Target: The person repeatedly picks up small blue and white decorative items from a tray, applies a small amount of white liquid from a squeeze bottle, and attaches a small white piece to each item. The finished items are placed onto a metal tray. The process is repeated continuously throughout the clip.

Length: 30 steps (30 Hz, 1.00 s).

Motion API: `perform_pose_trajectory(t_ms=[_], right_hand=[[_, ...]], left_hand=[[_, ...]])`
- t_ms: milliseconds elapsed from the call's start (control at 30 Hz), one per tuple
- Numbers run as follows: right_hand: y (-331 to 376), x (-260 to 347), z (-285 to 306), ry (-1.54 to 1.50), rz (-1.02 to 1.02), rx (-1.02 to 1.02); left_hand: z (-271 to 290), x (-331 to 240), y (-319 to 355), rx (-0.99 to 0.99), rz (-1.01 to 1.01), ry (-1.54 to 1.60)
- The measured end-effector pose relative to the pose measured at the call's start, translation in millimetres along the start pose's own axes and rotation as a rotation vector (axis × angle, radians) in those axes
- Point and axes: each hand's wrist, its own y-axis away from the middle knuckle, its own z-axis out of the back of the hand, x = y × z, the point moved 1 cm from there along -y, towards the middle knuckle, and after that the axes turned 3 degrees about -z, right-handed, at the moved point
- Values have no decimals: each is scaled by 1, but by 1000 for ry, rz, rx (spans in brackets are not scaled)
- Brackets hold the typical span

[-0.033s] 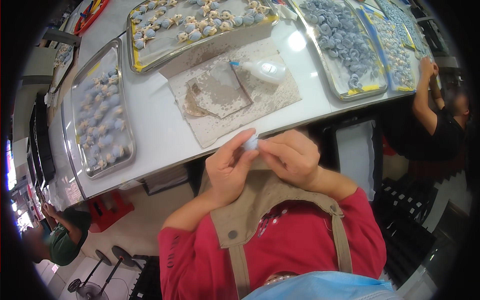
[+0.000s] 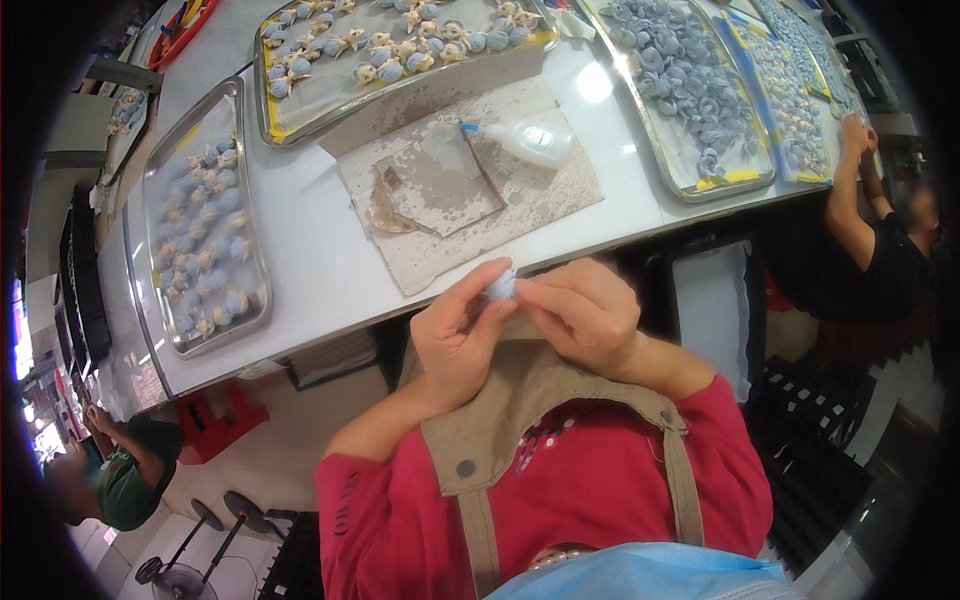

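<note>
Just in front of the table edge, a small light-blue moulded piece point(image 2: 501, 286) is pinched between my two hands. My left hand point(image 2: 458, 328) grips it from the left with thumb and forefinger. From the right, my right hand point(image 2: 585, 312) presses its fingertips against the piece, fingers curled. Much of the piece is covered by fingers, so its full shape is hidden. Beyond my hands lies a stained cardboard sheet point(image 2: 400, 262) with a smaller board point(image 2: 440, 180) on it. A translucent squeeze bottle point(image 2: 535, 143) with a blue tip rests on its side there.
Metal trays with small blue-and-cream figures stand at the far side point(image 2: 330, 117) and left point(image 2: 262, 290). At the right, another tray point(image 2: 690, 190) holds blue cup-shaped pieces. Co-workers sit at right point(image 2: 870, 240) and lower left point(image 2: 130, 480). A red stool point(image 2: 220, 420) stands below the table.
</note>
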Motion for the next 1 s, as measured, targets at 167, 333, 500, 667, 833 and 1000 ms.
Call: perform_pose_trajectory(t_ms=[167,333,500,667,833,1000], right_hand=[[-2,-11,8,-127,-17,83],[-7,-16,1,-693,-411,146],[-12,-20,8,-777,-446,475],[-6,-24,0,-741,-236,361],[-3,-24,-3,-770,-168,305],[-4,-22,-2,-860,-212,309]], left_hand=[[-2,-6,-7,16,-68,70],[-5,-8,-10,107,-77,289],[1,-12,-5,122,-133,98],[5,-14,-6,164,-259,-82],[2,-18,-8,172,-307,-76],[6,-17,-8,201,-321,-80]])
